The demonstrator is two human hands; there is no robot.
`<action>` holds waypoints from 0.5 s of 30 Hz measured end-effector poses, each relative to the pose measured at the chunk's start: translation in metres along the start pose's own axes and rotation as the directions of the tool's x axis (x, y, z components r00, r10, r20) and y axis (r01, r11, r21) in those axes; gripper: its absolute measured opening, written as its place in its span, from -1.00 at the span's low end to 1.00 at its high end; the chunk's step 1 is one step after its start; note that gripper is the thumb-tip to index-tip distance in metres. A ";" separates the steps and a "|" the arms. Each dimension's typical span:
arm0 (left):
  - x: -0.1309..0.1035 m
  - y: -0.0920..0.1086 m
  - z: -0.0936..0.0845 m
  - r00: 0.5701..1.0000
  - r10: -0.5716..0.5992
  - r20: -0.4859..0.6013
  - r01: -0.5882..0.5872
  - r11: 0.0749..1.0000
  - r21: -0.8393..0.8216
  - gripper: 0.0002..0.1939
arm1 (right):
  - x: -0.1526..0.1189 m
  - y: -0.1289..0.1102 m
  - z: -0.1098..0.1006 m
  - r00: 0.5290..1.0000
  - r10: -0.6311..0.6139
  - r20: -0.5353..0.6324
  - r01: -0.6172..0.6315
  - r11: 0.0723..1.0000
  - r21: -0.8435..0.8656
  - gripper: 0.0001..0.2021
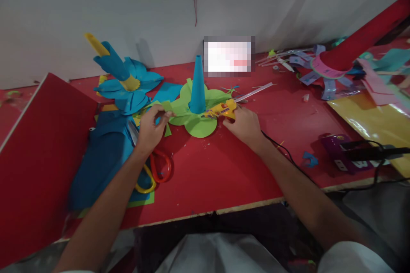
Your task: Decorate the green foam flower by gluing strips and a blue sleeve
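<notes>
My right hand (246, 124) is wrapped around a yellow hot glue gun (226, 109), with a clear glue stick (256, 91) poking out of its back. Its nozzle points left, at the foot of a blue paper cone (198, 85). That cone stands upright in the middle of a light green paper flower (200, 128) lying on the table. At the flower's left edge, the thumb and forefinger of my left hand (153, 128) are closed on a petal. Below my left hand lie scissors (162, 166) with red and yellow handles, their blades partly hidden by the hand.
A finished-looking blue paper flower (128, 89) stands behind on the left. Blue paper sheets (96, 158) and a red board (41, 158) lie left. Right are a red paper cone (358, 42), a yellow sheet (361, 115), a purple power box (344, 153) and a black cord (288, 153).
</notes>
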State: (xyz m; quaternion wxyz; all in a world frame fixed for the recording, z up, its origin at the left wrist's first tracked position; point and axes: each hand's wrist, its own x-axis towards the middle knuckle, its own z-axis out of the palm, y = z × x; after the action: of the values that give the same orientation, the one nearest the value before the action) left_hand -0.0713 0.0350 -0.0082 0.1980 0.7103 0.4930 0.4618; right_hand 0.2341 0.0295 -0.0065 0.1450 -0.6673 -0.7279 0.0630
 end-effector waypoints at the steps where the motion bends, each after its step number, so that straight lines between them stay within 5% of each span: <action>1: 0.000 0.002 -0.001 0.999 0.036 -0.010 -0.036 0.999 0.040 -0.71 | 0.000 0.000 0.000 1.000 -0.005 -0.001 0.005 1.000 0.001 -0.64; 4: 0.001 0.009 -0.001 0.989 0.140 -0.036 -0.135 0.982 0.131 -0.71 | 0.000 0.001 0.001 1.000 -0.015 0.005 0.015 1.000 0.002 -0.64; 9: 0.006 0.029 0.004 0.987 0.157 -0.026 -0.153 0.979 0.138 -0.76 | 0.001 0.002 0.001 0.999 -0.010 0.033 0.011 1.000 -0.024 -0.62; 15: 0.022 0.049 0.031 0.985 0.163 -0.050 -0.155 0.978 0.138 -0.81 | 0.002 0.002 0.000 0.997 -0.012 0.076 0.015 0.999 -0.044 -0.60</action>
State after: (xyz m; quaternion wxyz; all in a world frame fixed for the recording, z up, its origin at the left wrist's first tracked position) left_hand -0.0175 0.0382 0.0226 0.0973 0.7446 0.4703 0.4636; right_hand 0.2360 0.0315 -0.0072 0.1031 -0.6625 -0.7385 0.0710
